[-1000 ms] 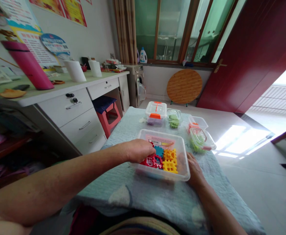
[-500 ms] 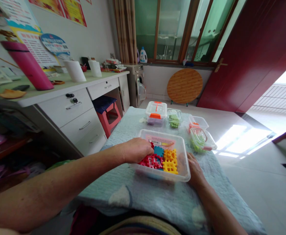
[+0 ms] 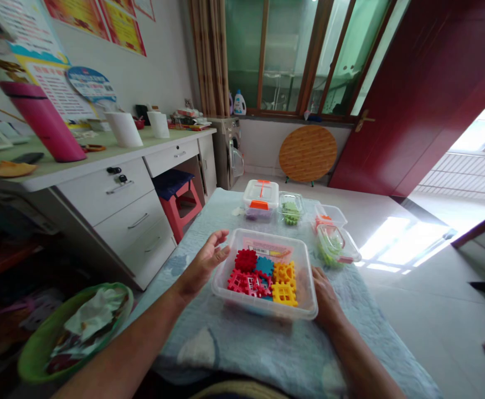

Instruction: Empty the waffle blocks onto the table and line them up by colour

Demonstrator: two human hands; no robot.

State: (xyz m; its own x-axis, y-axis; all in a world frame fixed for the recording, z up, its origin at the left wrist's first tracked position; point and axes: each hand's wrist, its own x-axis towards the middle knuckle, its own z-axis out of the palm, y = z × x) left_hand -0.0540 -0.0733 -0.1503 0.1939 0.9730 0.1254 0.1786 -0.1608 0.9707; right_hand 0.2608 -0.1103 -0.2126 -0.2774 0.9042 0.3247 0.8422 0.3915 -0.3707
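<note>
Tub (image 3: 260, 311): clear plastic, open-topped, sitting on the cloth-covered worktop (image 3: 234, 352) in front of the person, between the two hands.
Left hand (image 3: 210, 257): open and empty, fingers loosely parted, just beside the tub's upper left rim; whether a fingertip touches the rim cannot be told.
Right hand (image 3: 324, 295): at the outer right side of the tub, fingers partly hidden by the wall; how far they curl, and whether they grip, cannot be told.
Red blocks (image 3: 246, 260): notched plastic pieces in the tub's left half, the back ones packed together, window-cut ones nearer the front rim.
Blue block (image 3: 264, 266): in the middle, between the red and the yellow.
Yellow blocks (image 3: 284, 293): right of middle, the front one cut like a window.
Label (image 3: 267, 250): pink, with a barcode patch, at the tub's far wall.
Lidded box (image 3: 261, 195): orange latch, at the worktop's far end.
Small clear container (image 3: 291, 211): green pieces inside, just right of the lidded box.
Basket (image 3: 32, 360): green, holding crumpled paper, low at the left.
</note>
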